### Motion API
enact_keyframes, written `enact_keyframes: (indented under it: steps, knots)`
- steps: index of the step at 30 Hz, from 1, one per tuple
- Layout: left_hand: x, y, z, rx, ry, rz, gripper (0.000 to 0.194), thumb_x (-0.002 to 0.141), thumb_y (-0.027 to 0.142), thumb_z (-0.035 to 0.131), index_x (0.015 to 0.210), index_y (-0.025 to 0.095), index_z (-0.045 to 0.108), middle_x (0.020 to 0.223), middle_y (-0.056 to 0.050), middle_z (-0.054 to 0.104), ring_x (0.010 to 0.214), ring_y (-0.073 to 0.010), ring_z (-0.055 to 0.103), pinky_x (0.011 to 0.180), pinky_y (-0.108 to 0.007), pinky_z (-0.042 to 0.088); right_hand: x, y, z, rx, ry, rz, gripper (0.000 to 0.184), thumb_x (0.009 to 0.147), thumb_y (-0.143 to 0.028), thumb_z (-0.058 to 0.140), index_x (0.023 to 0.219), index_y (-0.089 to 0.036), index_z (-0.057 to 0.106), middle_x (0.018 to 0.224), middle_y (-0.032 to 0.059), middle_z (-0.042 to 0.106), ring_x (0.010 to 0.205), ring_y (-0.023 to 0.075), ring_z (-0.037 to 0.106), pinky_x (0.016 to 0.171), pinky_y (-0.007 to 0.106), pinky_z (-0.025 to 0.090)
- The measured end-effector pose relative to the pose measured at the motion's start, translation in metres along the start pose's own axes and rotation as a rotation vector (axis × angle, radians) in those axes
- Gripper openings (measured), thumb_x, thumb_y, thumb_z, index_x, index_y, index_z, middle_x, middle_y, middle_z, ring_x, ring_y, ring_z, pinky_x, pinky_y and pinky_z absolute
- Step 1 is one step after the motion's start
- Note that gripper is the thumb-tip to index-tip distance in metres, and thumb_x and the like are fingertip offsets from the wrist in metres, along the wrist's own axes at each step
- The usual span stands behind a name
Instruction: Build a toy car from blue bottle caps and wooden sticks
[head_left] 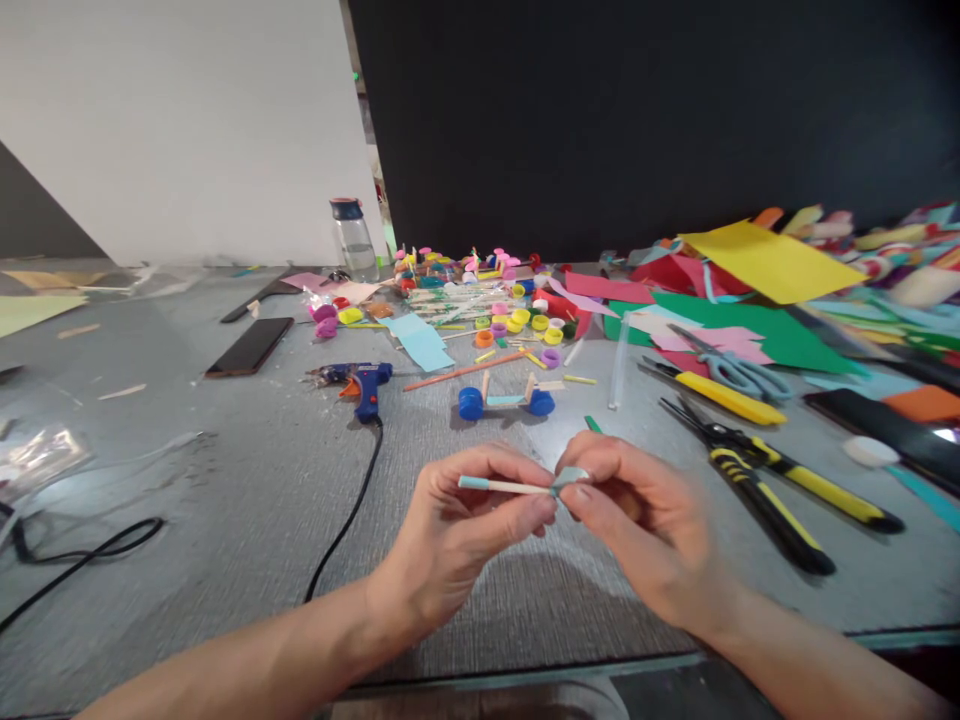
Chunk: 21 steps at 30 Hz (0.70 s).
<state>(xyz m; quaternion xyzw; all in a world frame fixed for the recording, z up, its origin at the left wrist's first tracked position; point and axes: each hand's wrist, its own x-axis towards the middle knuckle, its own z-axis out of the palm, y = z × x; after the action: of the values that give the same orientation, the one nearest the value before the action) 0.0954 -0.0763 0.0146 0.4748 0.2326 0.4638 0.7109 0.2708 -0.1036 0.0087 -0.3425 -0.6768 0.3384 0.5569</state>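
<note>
My left hand [480,520] pinches a thin pale stick [514,487] between thumb and fingers. Light blue paper covers the stick's left end. At its other end, my right hand [637,510] grips a small piece of light blue paper [571,476] between thumb and forefinger; it touches the stick and looks partly wrapped around it. Both hands are close together above the table. Just beyond them stands a small assembly with blue bottle caps [470,403], upright wooden sticks and a light blue strip. A small green piece [592,424] shows behind my right hand.
A blue glue gun [366,385] lies left of centre, its black cord [349,515] running toward me. Pliers [772,490], a yellow-handled cutter [727,396] and scissors [739,370] lie right. Coloured caps, paper and a bottle [354,245] stand farther back. A dark phone [251,346] lies left.
</note>
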Motion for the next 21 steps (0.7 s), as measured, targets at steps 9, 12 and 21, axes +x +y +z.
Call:
enact_keyframes:
  steps: [9,12,21]
  knots:
    - [0.0006,0.0008,0.0018,0.045,0.027,0.07,0.011,0.074,0.023,0.086,0.071,0.017,0.077,0.064,-0.001,0.067,0.059,-0.0107,0.061,0.06,-0.022,0.051,-0.0001,0.0026,-0.0026,-0.075,-0.063,-0.08,0.01,0.095,-0.017,0.061,0.09,-0.025,0.059,0.083,-0.0007,0.06,0.078,0.0152,0.056,0.066,0.031,0.044]
    - [0.0005,0.0024,0.0029,0.043,0.032,0.07,0.012,0.073,0.024,0.086,0.071,0.017,0.076,0.062,0.0,0.066,0.058,-0.01,0.059,0.059,-0.022,0.049,0.0002,0.0035,-0.0021,-0.114,-0.046,-0.109,0.013,0.094,-0.013,0.062,0.093,-0.025,0.059,0.083,-0.0013,0.06,0.078,0.0147,0.057,0.066,0.03,0.044]
    - [0.001,0.0034,0.0015,0.111,0.064,0.072,0.017,0.074,0.026,0.086,0.066,0.016,0.074,0.06,-0.001,0.065,0.059,-0.0094,0.055,0.056,-0.02,0.045,0.0003,0.0003,-0.0015,-0.172,-0.036,-0.11,0.012,0.095,-0.012,0.06,0.092,-0.024,0.059,0.082,-0.0011,0.059,0.074,0.0134,0.056,0.062,0.029,0.042]
